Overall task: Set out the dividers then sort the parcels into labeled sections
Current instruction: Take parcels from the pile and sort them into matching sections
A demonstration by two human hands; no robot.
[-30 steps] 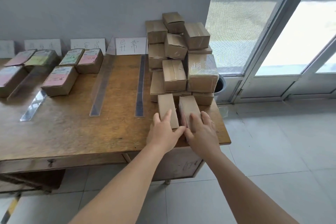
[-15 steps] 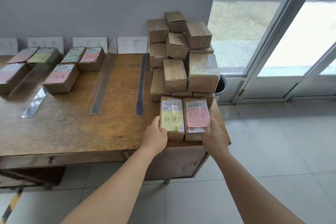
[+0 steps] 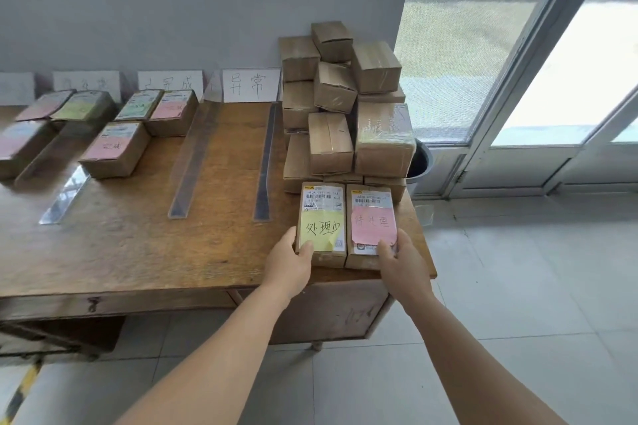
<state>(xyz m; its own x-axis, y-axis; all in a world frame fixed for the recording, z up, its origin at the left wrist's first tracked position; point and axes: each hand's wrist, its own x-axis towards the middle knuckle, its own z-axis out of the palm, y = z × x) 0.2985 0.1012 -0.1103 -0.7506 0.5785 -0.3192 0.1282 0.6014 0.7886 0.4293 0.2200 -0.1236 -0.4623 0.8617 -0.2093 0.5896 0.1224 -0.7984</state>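
Sorting is in hand. Two parcels lie side by side, touching, at the near right edge of the table point(image 3: 145, 252): the yellow-note parcel point(image 3: 321, 221) is gripped at its near corner by the left hand point(image 3: 289, 264), the pink-note parcel point(image 3: 371, 222) by the right hand point(image 3: 402, 260), thumbs on top. Next, each note must be matched to a wall sign point(image 3: 251, 85). Three dividers point(image 3: 264, 164) are visible; six sorted parcels point(image 3: 114, 150) lie to the left.

Two label-up brown parcels lie side by side, touching: the yellow-note parcel point(image 3: 321, 224) under the left hand's point(image 3: 289, 265) thumb, the pink-note parcel point(image 3: 372, 226) under the right hand's point(image 3: 404, 264) thumb, stacked parcels point(image 3: 345, 107) beyond the fingertips.
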